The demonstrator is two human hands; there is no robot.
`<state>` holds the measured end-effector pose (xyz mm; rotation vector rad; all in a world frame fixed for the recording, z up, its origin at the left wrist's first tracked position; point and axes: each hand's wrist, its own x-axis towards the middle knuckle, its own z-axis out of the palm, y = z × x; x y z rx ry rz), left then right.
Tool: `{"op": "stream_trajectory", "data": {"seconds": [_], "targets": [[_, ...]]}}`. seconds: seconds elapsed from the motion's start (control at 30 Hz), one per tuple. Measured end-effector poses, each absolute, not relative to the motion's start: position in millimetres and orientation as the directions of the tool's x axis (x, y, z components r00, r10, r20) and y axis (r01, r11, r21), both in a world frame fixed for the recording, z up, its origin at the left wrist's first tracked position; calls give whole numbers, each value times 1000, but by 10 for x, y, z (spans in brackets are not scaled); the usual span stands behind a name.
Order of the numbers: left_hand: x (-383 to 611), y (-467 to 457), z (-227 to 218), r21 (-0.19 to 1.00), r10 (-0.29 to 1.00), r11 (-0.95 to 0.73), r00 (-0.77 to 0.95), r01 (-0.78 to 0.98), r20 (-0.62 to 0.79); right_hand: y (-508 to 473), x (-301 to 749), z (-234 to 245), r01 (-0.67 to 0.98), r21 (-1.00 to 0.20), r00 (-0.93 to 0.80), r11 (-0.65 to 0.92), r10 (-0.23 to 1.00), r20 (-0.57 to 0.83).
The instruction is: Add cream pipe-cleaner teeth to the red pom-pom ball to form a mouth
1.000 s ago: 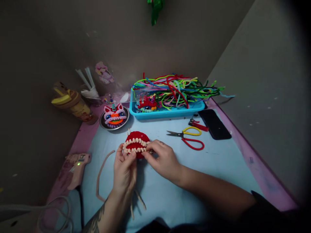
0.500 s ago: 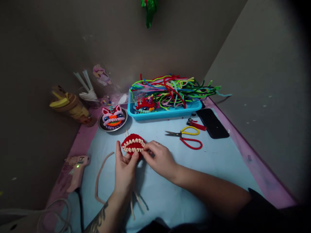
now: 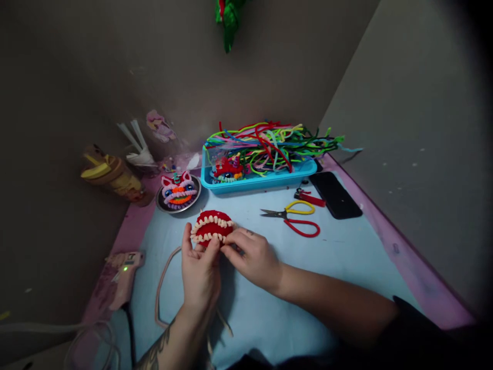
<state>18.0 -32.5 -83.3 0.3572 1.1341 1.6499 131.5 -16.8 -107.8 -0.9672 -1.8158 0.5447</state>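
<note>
A red pipe-cleaner piece (image 3: 211,227) with two wavy cream rows across its front is held up over the light blue mat. From the left and below, my left hand (image 3: 201,267) grips it, thumb on the lower cream row. The fingers of my right hand (image 3: 252,259) are pinched at the right end of that same row. Cream pipe-cleaner ends hang below my left wrist. Left of that hand, a loose beige pipe cleaner (image 3: 158,288) lies curved on the mat.
Scissors (image 3: 287,214), a red lighter (image 3: 311,198) and a black phone (image 3: 335,195) lie to the right. Behind stands a blue tray (image 3: 262,183) of pipe cleaners. A metal bowl (image 3: 166,206) holds a finished pink animal head (image 3: 177,191). A lit glue gun (image 3: 125,277) lies left.
The red piece has tipped so its mouth-like gap looks wider. My right fingers have shifted slightly left and down along the lower cream row. The camera view has moved a little.
</note>
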Motion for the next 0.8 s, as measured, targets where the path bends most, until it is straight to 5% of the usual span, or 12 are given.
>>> {"op": "stream_trajectory", "data": {"seconds": [0.37,0.57,0.8], "targets": [[44,-29,-772,713,914,81,-234,-696,-332,-122,1417,-1041,283,-786,-110,550,832,543],[17,-71,-874,651,925,115,-159,-750,-346,-154,1412,-953,359,-725,-193,587,807,558],[62,-126,-878,695,934,101,-172,-712,-312,-193,1322,-966,442,-778,-137,446,891,432]]}}
